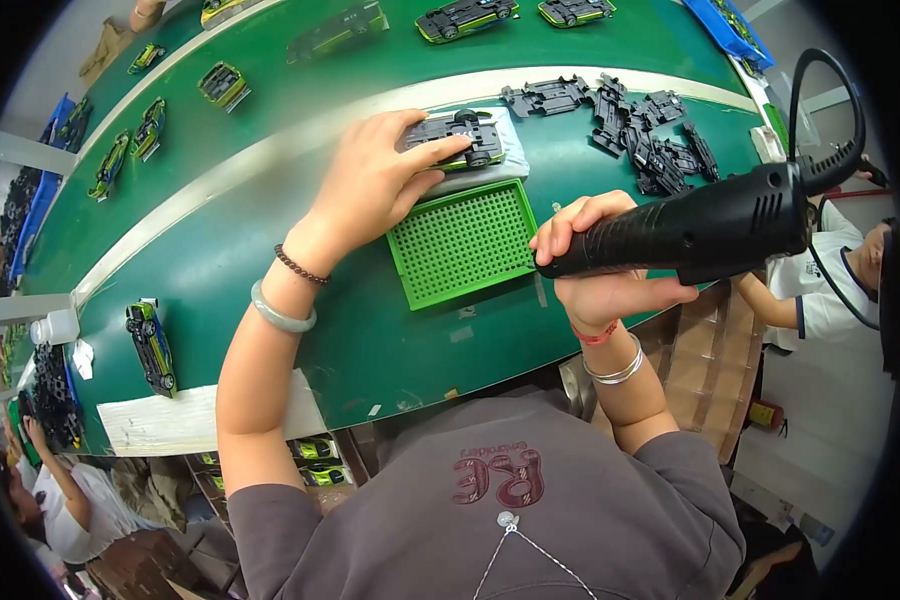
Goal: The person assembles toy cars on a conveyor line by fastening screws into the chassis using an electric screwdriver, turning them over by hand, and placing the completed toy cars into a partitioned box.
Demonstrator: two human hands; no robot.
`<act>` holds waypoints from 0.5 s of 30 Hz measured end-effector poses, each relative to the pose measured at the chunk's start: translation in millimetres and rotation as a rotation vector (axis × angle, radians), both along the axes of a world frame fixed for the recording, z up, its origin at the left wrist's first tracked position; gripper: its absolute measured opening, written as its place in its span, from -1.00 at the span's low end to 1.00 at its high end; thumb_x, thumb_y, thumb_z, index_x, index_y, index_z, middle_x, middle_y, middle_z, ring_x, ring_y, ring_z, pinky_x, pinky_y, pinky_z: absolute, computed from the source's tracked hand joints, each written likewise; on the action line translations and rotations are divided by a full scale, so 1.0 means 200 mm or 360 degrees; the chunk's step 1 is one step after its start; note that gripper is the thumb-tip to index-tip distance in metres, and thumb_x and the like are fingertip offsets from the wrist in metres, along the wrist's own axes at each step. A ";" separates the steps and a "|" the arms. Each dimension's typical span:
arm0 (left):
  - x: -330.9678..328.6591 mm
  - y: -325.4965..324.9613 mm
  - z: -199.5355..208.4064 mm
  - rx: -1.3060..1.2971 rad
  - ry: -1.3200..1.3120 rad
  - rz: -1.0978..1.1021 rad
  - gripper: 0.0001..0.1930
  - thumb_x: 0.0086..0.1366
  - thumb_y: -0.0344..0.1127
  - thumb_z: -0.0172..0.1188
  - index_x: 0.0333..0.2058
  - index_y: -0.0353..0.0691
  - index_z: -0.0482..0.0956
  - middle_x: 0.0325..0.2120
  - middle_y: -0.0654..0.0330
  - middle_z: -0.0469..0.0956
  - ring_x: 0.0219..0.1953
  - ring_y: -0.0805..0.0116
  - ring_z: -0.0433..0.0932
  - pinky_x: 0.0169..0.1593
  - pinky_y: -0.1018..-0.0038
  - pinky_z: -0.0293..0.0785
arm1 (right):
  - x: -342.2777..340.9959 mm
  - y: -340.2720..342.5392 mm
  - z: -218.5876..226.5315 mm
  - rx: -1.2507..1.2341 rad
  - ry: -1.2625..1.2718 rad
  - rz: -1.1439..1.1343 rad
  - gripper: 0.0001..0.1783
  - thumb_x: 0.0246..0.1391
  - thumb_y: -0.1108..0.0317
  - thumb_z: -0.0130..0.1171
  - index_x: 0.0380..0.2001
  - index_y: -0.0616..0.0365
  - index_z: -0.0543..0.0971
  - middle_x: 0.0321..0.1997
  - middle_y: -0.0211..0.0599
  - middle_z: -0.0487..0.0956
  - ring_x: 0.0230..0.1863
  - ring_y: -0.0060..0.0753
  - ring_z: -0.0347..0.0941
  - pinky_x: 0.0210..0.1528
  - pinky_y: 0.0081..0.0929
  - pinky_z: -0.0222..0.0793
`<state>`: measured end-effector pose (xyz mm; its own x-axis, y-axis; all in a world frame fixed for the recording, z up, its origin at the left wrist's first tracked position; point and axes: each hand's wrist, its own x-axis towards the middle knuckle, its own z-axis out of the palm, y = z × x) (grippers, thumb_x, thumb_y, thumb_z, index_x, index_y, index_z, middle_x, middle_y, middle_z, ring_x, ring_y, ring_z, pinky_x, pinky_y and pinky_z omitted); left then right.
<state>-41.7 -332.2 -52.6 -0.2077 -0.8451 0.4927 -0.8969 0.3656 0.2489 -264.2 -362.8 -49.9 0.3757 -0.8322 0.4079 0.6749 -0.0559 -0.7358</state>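
My left hand point(370, 175) grips an upside-down toy car point(455, 133), its fingers and thumb lying over the black underside and wheels. The car rests on a white pad point(513, 150) on the green table. In my right hand point(595, 255) is a black corded electric screwdriver point(685, 228), with fingers curled round its front end. Its tip is hidden, and the tool stands apart from the car. Between my hands lies a small green perforated tray point(465, 245). Black plastic chassis parts point(660, 150) are heaped beyond the screwdriver, beside a flat chassis piece point(547, 96).
Several toy cars lie along the far belt, including an overturned one point(467, 18). Another car point(150, 347) sits at the left, near a pale board point(165, 420). The screwdriver's cord point(850, 110) loops at the right. Co-workers sit at both sides.
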 end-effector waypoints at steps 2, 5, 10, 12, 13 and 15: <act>0.00 0.00 0.00 0.0008 0.0008 0.0006 -0.59 0.06 -0.34 0.19 -0.06 0.16 0.48 -0.10 0.09 0.37 -0.08 0.10 0.35 -0.01 0.27 0.25 | 0.00 0.00 -0.02 0.0044 0.0020 -0.0003 0.18 -0.59 -0.79 -0.57 -0.45 0.25 0.29 -0.66 -0.24 0.37 -0.66 -0.43 0.31 -0.59 -0.56 0.29; -0.01 0.01 0.00 0.0000 0.0003 0.0000 -0.59 0.06 -0.34 0.19 -0.06 0.15 0.48 -0.09 0.08 0.37 -0.08 0.09 0.34 -0.01 0.27 0.25 | 0.00 -0.01 -0.03 0.0001 0.0080 -0.0005 0.19 -0.58 -0.79 -0.57 -0.44 0.25 0.29 -0.66 -0.23 0.37 -0.66 -0.43 0.31 -0.60 -0.56 0.28; 0.00 0.00 0.00 0.0005 0.0010 -0.0005 -0.59 0.06 -0.34 0.18 -0.05 0.15 0.48 -0.09 0.08 0.37 -0.07 0.09 0.34 0.00 0.27 0.25 | 0.01 0.00 -0.06 -0.0137 0.0086 -0.0067 0.16 -0.49 -0.76 -0.56 -0.43 0.27 0.29 -0.67 -0.24 0.36 -0.67 -0.43 0.31 -0.62 -0.56 0.27; 0.00 0.00 0.00 0.0007 0.0014 -0.0008 -0.58 0.06 -0.34 0.18 -0.05 0.15 0.48 -0.09 0.08 0.37 -0.07 0.09 0.34 0.00 0.27 0.26 | 0.02 0.01 -0.06 -0.0168 0.0126 -0.0078 0.15 -0.48 -0.76 -0.55 -0.42 0.27 0.29 -0.67 -0.24 0.36 -0.67 -0.43 0.31 -0.62 -0.57 0.27; 0.00 0.00 0.00 0.0017 0.0019 -0.0004 -0.59 0.06 -0.35 0.18 -0.06 0.15 0.48 -0.08 0.08 0.36 -0.07 0.10 0.34 0.00 0.27 0.26 | 0.02 0.01 -0.05 -0.0202 0.0162 -0.0089 0.14 -0.47 -0.75 -0.54 -0.42 0.27 0.29 -0.67 -0.24 0.36 -0.67 -0.44 0.31 -0.62 -0.58 0.27; 0.00 0.01 0.00 0.0025 0.0024 0.0001 -0.59 0.06 -0.36 0.17 -0.06 0.16 0.49 -0.08 0.08 0.36 -0.07 0.10 0.34 0.00 0.27 0.26 | 0.03 0.03 -0.04 -0.0117 0.0264 -0.0119 0.15 -0.52 -0.77 -0.53 -0.46 0.25 0.29 -0.68 -0.24 0.36 -0.69 -0.44 0.30 -0.62 -0.56 0.27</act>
